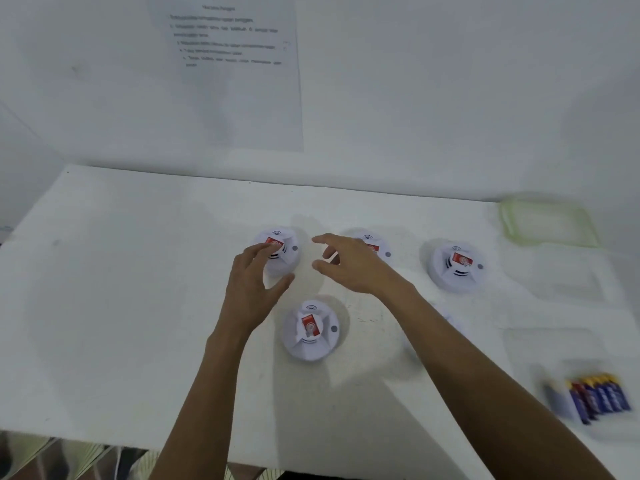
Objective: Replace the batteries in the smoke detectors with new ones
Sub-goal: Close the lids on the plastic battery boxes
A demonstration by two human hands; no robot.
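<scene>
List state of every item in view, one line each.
Far-left smoke detector: face up on the table, left hand over it, fingers spread, not clearly gripping.
Middle smoke detector: mostly hidden behind right hand, which is open and empty.
Right smoke detector: upright, closed, untouched.
Near smoke detector: upright, closed, untouched.
Batteries: grouped at the table's right edge, blurred.
Green container: far right; contents unclear.

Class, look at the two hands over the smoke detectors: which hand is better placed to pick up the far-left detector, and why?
The left hand. Its fingers already curl over the far-left smoke detector, thumb below it. The right hand hovers open beside it, in front of the next detector.
</scene>
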